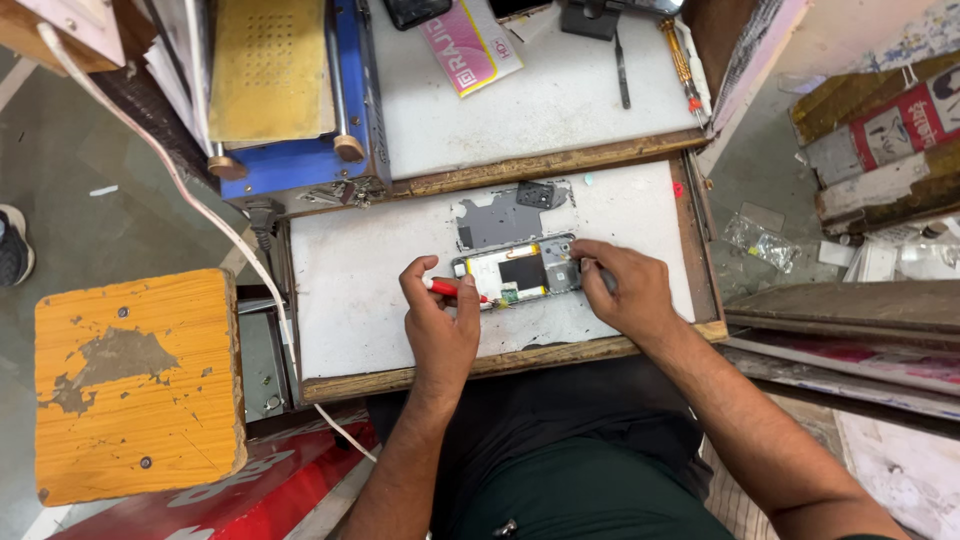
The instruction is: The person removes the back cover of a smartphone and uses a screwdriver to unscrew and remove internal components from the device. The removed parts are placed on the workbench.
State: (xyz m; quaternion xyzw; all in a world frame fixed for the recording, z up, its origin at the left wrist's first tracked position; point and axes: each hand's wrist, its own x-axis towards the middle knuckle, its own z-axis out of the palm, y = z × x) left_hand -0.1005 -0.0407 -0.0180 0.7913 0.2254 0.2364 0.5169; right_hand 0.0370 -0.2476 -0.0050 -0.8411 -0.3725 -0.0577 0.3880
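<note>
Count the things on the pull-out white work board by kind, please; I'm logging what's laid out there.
Opened phone with its back off: 1
Loose grey metal plates: 2, a large shield plate and a small dark camera cover
Red-handled screwdriver, in the left hand: 1
Hands on the phone: 2, left and right hand
Total: 6

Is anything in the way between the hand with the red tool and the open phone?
Nothing visible is. The left hand holds the red-handled tool with its tip already at the opened phone on the white tray. The right hand rests on the phone's right end, off to the side.
</note>
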